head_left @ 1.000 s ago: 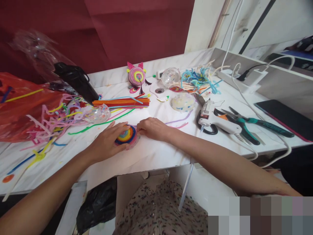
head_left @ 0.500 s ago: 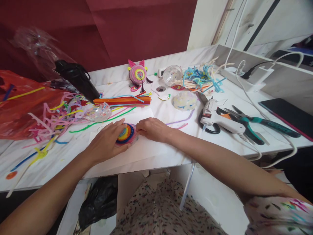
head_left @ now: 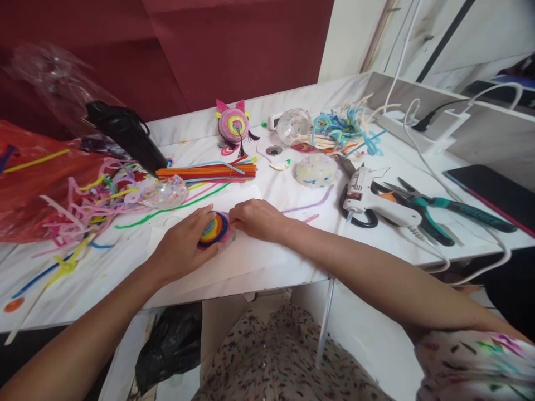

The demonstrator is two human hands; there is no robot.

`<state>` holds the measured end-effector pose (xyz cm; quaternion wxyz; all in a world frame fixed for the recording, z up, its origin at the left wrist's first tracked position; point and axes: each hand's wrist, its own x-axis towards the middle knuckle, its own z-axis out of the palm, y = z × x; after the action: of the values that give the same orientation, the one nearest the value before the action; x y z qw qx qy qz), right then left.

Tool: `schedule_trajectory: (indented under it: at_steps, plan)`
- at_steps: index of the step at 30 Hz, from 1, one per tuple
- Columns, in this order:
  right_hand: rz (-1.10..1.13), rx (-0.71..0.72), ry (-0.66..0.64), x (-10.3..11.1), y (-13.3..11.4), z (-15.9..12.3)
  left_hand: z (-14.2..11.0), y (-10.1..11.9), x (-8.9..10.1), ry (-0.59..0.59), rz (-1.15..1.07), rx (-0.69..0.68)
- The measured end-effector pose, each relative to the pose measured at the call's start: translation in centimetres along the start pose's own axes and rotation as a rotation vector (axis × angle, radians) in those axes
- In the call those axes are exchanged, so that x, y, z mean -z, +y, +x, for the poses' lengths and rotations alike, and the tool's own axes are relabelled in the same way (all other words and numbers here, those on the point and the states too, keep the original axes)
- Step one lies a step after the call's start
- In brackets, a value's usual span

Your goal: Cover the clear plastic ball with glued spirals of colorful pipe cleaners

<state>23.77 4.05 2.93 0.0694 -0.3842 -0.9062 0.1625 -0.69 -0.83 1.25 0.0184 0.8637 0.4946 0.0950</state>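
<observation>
Coiled piece: round blue, orange and yellow piece of coiled fuzzy stem (head_left: 215,229), placed over a flat white paper sheet (head_left: 246,262) near the front edge of the white marbled surface (head_left: 104,292), between both hands.
Left grip: left hand (head_left: 181,245) palm down, fingers on the far side and thumb on the near side, clamped on the coiled piece; probably to stop turning or sliding.
Right grip: right hand (head_left: 258,220) knuckles up, fingers curled in at the right edge; tips hidden, cannot tell whether pinched together.
Forearms (head_left: 355,264): angled inward from both sides, wrists low, likely for steadiness.
Stem bundle: straight orange and red fuzzy stems (head_left: 209,172), laid beyond the hands, presumably for easy reach.
Tools: white glue gun (head_left: 378,205) and green-and-black pliers (head_left: 443,207), set to the right, apart from the handwork.
</observation>
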Motion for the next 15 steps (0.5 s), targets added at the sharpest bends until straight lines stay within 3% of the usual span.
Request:
schedule_trajectory:
  at_steps: [6, 15]
  plan:
    - [-0.024, -0.004, -0.022, 0.2, -0.3, -0.1, 0.2, 0.1, 0.1, -0.029, -0.030, 0.034]
    - [-0.041, 0.018, -0.055, 0.4, -1.1, -0.7, 0.9, -2.5, 1.4, -0.151, -0.164, -0.077]
